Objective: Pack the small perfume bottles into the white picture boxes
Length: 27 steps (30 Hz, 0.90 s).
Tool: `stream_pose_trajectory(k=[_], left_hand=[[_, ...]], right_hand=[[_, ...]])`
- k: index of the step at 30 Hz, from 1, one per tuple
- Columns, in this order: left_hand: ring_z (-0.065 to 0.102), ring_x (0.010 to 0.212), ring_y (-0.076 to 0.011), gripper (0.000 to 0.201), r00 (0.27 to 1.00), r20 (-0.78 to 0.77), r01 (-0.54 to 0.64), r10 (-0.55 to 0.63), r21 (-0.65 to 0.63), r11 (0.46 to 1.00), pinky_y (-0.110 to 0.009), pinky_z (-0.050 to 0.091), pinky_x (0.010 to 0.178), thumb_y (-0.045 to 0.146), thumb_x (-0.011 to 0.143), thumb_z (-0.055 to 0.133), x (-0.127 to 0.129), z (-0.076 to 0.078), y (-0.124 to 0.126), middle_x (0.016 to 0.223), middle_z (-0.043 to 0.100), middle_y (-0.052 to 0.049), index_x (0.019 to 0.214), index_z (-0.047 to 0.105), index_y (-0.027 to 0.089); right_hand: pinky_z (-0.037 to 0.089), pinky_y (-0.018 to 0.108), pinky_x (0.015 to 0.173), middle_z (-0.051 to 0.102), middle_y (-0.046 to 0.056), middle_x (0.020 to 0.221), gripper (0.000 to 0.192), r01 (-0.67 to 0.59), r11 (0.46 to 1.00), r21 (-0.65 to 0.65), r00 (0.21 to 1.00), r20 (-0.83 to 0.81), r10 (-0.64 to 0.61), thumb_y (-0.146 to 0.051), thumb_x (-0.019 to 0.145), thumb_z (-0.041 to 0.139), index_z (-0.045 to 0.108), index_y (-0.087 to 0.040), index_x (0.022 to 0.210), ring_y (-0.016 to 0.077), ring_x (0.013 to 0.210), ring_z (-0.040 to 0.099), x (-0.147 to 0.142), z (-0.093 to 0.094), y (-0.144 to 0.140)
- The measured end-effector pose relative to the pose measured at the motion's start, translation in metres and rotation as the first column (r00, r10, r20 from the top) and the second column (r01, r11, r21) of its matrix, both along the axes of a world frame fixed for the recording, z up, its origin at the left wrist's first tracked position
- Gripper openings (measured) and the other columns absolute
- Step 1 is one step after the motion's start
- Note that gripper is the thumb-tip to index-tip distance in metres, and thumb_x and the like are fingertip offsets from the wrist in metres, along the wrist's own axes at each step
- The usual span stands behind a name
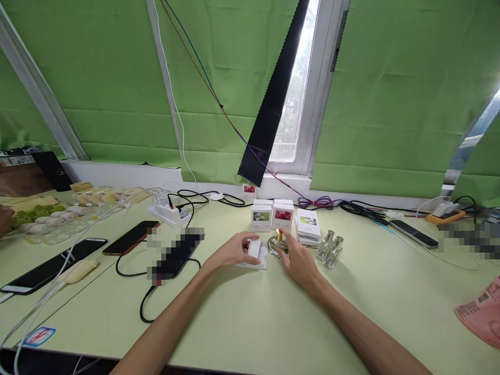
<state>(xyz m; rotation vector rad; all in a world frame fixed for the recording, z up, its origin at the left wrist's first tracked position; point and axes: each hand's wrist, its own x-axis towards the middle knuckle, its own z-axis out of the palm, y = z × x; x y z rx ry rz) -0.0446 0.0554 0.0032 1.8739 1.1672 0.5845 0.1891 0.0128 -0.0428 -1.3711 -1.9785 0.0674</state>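
Note:
My left hand (230,251) is closed around a small white carton (254,248), which rests over a flat white piece of card (262,260). To its right, my right hand (299,259) has its fingers on a perfume bottle (278,237) with a gold cap and a rounded glass body, partly hidden by the fingers. Just behind the hands stand white boxes, one with a white-flower picture (261,217) and one with a red-flower picture (283,214). Flat white cartons (308,225) lie stacked beyond my right hand. Two clear glass bottles (330,250) with silver caps are beside it.
Phones (54,265) and charging cables lie on the left, near a white power strip (169,212). Egg-tray-like goods (50,216) and another person's hand (5,219) are at far left. Coiled cables (363,211) run along the back. A pink patterned item (482,312) lies at right.

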Motion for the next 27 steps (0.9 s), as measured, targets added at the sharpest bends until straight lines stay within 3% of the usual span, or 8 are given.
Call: stream_pose_trajectory(k=[5,12,18,23,27], left_hand=[[0.069,0.098,-0.0283,0.098,0.999,-0.049,0.004,-0.006,-0.042,0.999,-0.033,0.052,0.077,0.030,0.055,0.088,-0.002,0.002,-0.001,0.114,0.074,-0.014,0.145,0.054,0.009],[0.066,0.076,-0.0234,0.069,0.974,-0.226,0.035,0.015,0.216,0.976,-0.029,0.047,0.064,0.047,0.060,0.085,-0.007,0.003,-0.001,0.094,0.076,-0.003,0.123,0.073,0.021],[0.062,0.099,-0.0307,0.049,0.938,-0.327,0.049,0.114,0.450,0.891,-0.031,0.046,0.077,0.056,0.067,0.080,-0.005,0.001,-0.005,0.098,0.074,-0.007,0.106,0.077,0.025],[0.056,0.111,-0.0338,0.052,0.909,-0.411,0.150,0.073,0.484,0.862,-0.039,0.044,0.093,0.059,0.071,0.079,-0.004,0.000,-0.006,0.101,0.073,-0.009,0.110,0.074,0.026],[0.054,0.120,-0.0354,0.067,0.906,-0.420,0.159,0.043,0.434,0.887,-0.040,0.044,0.097,0.056,0.063,0.085,-0.005,-0.006,-0.005,0.118,0.069,-0.010,0.120,0.068,0.026]], right_hand=[[0.053,0.033,0.069,0.071,0.011,0.114,0.059,-0.019,1.000,-0.017,1.000,-0.012,0.018,-0.023,0.099,0.050,0.031,-0.025,0.154,0.0250,0.083,0.071,0.001,-0.001,0.001],[0.052,0.031,0.065,0.072,0.009,0.107,0.061,-0.030,0.999,-0.019,0.999,-0.027,0.029,-0.025,0.098,0.051,0.032,-0.028,0.156,0.0230,0.076,0.069,0.002,-0.001,0.001],[0.052,0.033,0.067,0.072,0.009,0.107,0.059,-0.041,0.998,-0.037,0.998,-0.047,0.040,-0.026,0.098,0.050,0.033,-0.025,0.154,0.0235,0.077,0.069,0.001,0.000,0.001],[0.053,0.034,0.071,0.072,0.012,0.113,0.057,-0.067,0.997,-0.025,0.995,-0.081,0.064,-0.025,0.099,0.049,0.033,-0.024,0.154,0.0252,0.085,0.070,0.001,-0.001,0.001],[0.053,0.033,0.070,0.073,0.010,0.106,0.057,-0.063,0.998,-0.010,0.995,-0.084,0.062,-0.023,0.097,0.051,0.036,-0.024,0.152,0.0240,0.082,0.069,0.001,0.001,0.000]])
